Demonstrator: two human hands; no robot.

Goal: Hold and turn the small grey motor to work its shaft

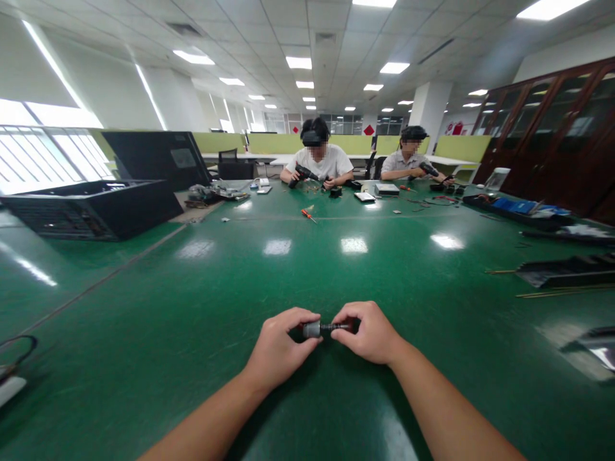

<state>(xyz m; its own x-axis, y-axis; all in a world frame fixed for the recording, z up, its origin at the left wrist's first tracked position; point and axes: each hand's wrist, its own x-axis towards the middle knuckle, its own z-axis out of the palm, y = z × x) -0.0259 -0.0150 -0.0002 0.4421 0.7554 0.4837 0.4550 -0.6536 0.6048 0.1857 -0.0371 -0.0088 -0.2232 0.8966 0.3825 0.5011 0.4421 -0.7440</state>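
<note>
My left hand (276,349) is closed, with thumb and fingers around a short grey cylinder (312,330) that has a darker end. From the cylinder a thin dark ridged shaft (327,327) runs to the right. My right hand (375,333) pinches the shaft's other end, where a dark reddish part shows between thumb and fingers. The piece lies level, just above the green table (307,275). Its exact kind is too small to make out, and the fingers hide some of it.
Across the table two people work with power drills (306,171). An orange screwdriver (308,215) lies toward them. A black computer case (91,208) stands on the left. Dark trays (571,270) and thin rods (557,294) lie on the right, a cable (29,339) at the left edge.
</note>
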